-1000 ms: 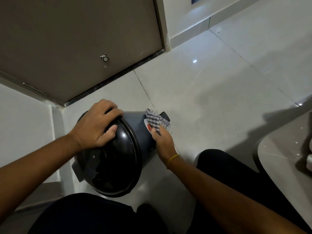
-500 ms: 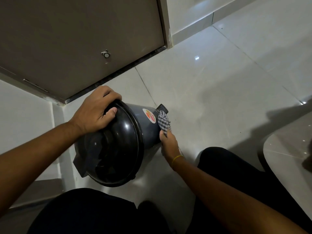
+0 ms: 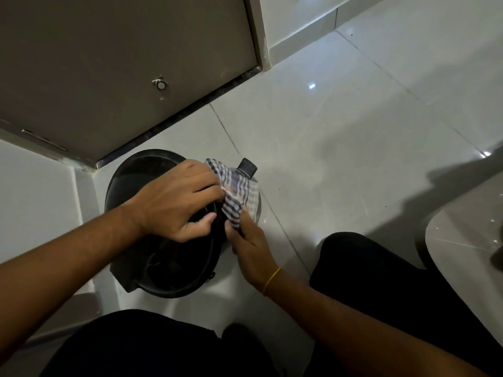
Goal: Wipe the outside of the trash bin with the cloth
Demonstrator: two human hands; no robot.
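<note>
The round dark grey plastic trash bin (image 3: 163, 257) stands on the glossy pale tiled floor (image 3: 340, 159), in the corner just in front of the brown door (image 3: 122, 63). Its black domed lid faces up toward the camera. No label or writing can be read on the bin from this angle.

The left hand (image 3: 177, 202) lies across the top of the bin's lid, fingers curled down over the side away from the door's hinge edge, its grip pressed against the lid and touching the cloth. The right hand (image 3: 250, 246), with a thin yellow band at the wrist, is at the bin's right side, its grip pinching the blue-and-white checked cloth (image 3: 234, 194). The cloth is bunched against the bin's upper right wall, between the two hands.

A black ribbed pedal (image 3: 247, 167) juts from the bin just beyond the cloth. The person's dark-clothed knees sit on the near side of the bin.
</note>
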